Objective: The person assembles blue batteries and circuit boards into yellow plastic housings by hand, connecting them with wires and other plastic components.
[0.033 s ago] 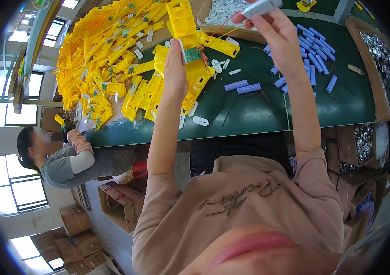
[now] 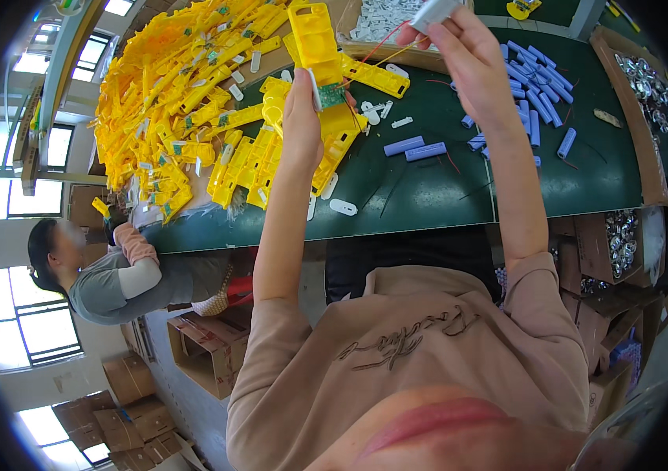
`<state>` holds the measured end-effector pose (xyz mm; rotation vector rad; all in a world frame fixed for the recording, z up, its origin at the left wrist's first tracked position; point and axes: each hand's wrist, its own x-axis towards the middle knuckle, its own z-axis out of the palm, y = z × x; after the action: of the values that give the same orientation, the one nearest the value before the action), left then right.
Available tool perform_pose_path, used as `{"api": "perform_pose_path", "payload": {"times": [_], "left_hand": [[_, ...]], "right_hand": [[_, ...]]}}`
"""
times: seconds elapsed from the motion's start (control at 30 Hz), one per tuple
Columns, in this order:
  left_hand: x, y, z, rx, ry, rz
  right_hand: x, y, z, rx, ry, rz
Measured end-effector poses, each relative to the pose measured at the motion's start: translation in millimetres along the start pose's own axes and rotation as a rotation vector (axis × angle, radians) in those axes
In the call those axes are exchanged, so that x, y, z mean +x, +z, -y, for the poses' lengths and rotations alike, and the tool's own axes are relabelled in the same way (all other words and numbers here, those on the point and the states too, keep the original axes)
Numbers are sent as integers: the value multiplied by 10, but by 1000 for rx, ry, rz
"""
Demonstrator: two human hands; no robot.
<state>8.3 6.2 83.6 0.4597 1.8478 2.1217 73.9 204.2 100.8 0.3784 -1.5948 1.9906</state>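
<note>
"What do the hands have?"

"The left hand [image 2: 300,118] is curled closed on a green board [image 2: 331,96], and a yellow casing [image 2: 314,39] rises just beyond its thumb, seemingly in the same grip. The right hand [image 2: 475,67] pinches a white part [image 2: 434,12] between thumb and fingers."

"Are the two joined?"

"Thin wires [image 2: 385,41], red and yellow, stretch between the hands. They look attached at the right hand's end; how they meet the board I can't tell, since fingers cover it."

"So how far along is this piece?"

"Partway, I'd judge. Board and wires are there, but the casing is open, and I see no cell in its visible bays."

"And the rest?"

"Cells [image 2: 537,104] lie loose below and right of the right hand, two more between the forearms. Left of the left hand is a big heap [image 2: 161,102] of casings, some showing boards. Plenty looks unfinished; none there looks closed up, though many are hidden."
</note>
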Motion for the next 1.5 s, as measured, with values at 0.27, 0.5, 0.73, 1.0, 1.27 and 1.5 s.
{"api": "perform_pose_path", "payload": {"times": [0.27, 0.5, 0.73, 1.0, 1.27, 1.5], "left_hand": [[-180, -116, 282, 229, 117, 72], [-300, -189, 273, 410, 173, 116], [-395, -146, 311, 387, 203, 74], [-560, -181, 356, 358, -3, 296], [-600, -52, 266, 230, -226, 326], [-521, -77, 441, 127, -197, 348]], "right_hand": [[-78, 231, -395, 138, 281, 105], [-56, 108, -494, 320, 340, 125], [-176, 264, -723, 395, 353, -51], [-294, 286, -780, -109, -41, -230], [-195, -11, -859, -206, 197, -76], [-394, -127, -1047, 323, 671, -17]]}}
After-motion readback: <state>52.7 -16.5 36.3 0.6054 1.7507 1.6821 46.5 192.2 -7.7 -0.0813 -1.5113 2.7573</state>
